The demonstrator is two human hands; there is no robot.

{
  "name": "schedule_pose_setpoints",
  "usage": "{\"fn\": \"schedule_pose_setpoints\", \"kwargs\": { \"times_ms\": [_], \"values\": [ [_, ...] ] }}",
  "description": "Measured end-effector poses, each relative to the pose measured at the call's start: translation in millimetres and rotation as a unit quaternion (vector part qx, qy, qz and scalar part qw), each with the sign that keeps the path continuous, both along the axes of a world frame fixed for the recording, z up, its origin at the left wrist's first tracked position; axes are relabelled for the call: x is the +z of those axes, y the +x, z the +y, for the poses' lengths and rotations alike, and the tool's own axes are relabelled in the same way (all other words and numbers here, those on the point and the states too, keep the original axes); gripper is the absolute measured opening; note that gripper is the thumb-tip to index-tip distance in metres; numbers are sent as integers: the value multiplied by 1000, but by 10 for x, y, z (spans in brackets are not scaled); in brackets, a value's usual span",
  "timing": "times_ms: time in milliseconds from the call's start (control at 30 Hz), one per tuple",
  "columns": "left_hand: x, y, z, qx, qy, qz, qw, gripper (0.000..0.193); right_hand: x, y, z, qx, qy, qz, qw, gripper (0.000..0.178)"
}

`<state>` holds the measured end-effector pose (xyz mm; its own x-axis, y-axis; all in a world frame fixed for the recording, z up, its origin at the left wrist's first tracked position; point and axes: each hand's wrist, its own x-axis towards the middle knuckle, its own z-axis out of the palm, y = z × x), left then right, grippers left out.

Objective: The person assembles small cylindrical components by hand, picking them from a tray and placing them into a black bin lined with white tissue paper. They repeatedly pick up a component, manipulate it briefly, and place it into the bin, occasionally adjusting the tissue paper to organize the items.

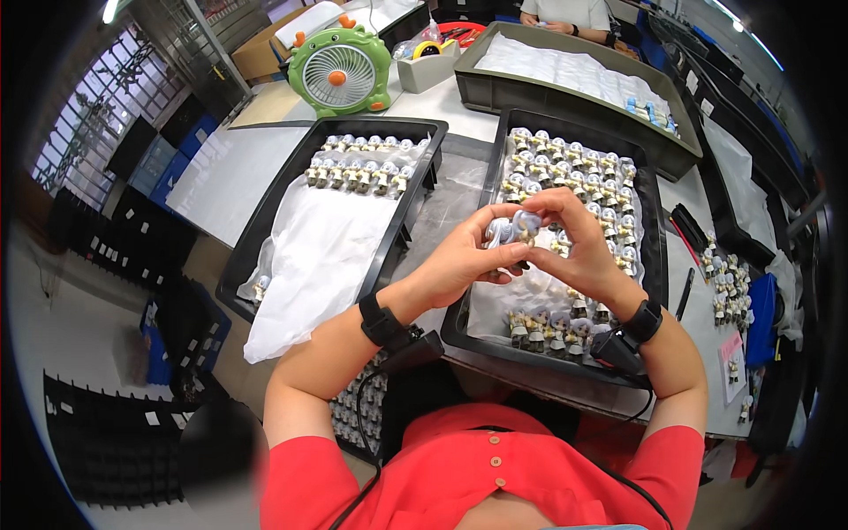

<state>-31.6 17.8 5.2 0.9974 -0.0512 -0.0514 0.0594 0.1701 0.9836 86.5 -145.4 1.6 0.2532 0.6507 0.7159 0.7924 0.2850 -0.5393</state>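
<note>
Above the right-hand black tray (658, 265), my two hands are brought together around a small figurine with pale grey-blue hair (525, 227). My left hand (464, 256) is closed, with its thumb and fingers around the pale-haired piece from the left. From the right, my right hand (574, 238) pinches it between thumb and fingertips. Two rounded pale shapes show between the fingers; I cannot tell whether they are one figurine or two. Beneath my hands, rows of like figurines (609, 190) stand in the tray, some hidden by the hands. More figurines (552, 329) line its near end.
To the left lies another black tray (397, 225) with white sheeting (331, 238) and figurines at its far end. Behind stand a green fan (375, 62) and a large olive bin (477, 87). Loose figurines (731, 287) and a black pen (685, 293) lie right. Another person (583, 13) sits across.
</note>
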Motion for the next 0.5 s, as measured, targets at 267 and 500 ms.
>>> {"fn": "schedule_pose_setpoints", "kwargs": {
  "times_ms": [267,500],
  "values": [
    [-44,-16,-2,56,-48,-6,997,50,24,23,4,28,-50,-40,998,66],
    [-47,12,18,63,-30,-39,997,57,-56,-2,46,9,-41,-19,999,77]
  ]
}}
